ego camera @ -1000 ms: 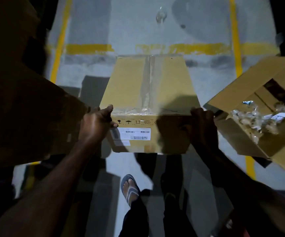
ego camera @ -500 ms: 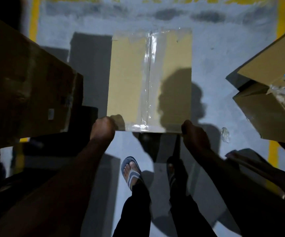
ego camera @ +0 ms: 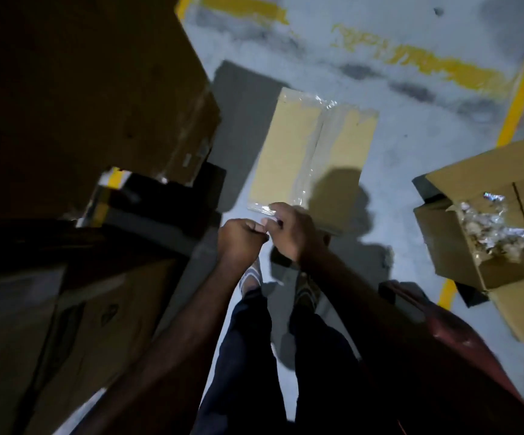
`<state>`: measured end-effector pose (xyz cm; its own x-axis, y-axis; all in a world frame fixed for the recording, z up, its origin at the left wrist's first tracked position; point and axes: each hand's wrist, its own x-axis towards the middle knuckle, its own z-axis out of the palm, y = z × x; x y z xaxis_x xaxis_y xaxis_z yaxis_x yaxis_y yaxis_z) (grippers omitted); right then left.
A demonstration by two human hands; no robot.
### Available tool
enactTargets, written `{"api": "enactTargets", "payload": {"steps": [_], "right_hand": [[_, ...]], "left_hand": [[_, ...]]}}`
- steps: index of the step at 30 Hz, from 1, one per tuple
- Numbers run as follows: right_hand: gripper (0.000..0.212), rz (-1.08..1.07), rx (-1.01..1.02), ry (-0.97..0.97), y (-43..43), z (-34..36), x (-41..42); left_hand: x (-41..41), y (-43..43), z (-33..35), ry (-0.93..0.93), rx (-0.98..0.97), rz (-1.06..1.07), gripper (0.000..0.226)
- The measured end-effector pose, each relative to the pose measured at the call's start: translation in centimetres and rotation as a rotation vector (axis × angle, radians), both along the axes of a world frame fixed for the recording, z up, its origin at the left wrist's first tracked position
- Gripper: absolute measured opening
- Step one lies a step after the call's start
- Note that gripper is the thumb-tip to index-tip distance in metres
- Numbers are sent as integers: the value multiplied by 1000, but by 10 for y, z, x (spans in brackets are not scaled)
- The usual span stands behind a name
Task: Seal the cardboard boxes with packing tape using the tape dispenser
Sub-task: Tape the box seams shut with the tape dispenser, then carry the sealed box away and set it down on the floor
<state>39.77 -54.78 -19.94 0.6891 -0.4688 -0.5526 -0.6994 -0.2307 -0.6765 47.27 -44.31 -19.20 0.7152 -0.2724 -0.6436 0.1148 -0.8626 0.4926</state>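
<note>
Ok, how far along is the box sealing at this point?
Done: the middle box on the floor is closed, with clear tape along its centre seam. In hand: the left hand and right hand meet over its near edge, fingers curled; whether they pinch anything is unclear. Left: the box on the right stands open, untaped. No dispenser in view.

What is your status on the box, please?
Left hand, right hand curled, fingertips meeting over box edge. Box on floor, seam taped. Open box at right, apart.
</note>
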Motion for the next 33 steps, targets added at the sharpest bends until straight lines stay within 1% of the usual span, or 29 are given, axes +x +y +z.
{"api": "enactTargets", "payload": {"steps": [2,3,4,7,9,11,13,16,18,21,23,27,30,33], "right_hand": [[36,37,-39,-100,16,48,14],[37,61,-60,-132,22,70,20],[38,85,-69,-143,27,91,24],[41,147,-60,-190,40,151,33],[41,184,-69,-248,53,188,33],[39,231,-74,-302,69,221,28],[37,294,-76,-327,90,246,22],[35,413,-59,-345,134,270,11],[34,492,-44,-349,169,278,1],[27,588,58,-350,226,282,-17],[27,673,94,-350,265,278,-27],[28,870,130,-335,346,273,-41],[27,1020,162,-318,408,276,-53],[26,1239,183,-297,462,274,-71]], "left_hand": [[1,2,46,-134,-78,58,50],[2,6,69,-188,-106,76,55],[5,11,90,-222,-124,95,55],[6,40,149,-268,-173,139,35],[-2,65,186,-297,-248,182,27],[-14,92,216,-328,-310,227,27],[-29,124,237,-299,-340,283,29],[-58,179,252,-188,-413,337,28],[-77,216,256,-158,-448,358,28],[-101,273,256,-233,-409,402,32],[-115,309,256,-274,-365,471,37],[-156,378,257,-293,-358,684,45],[-195,433,250,-336,-372,848,42],[-238,477,244,-389,-377,1061,43]]}}
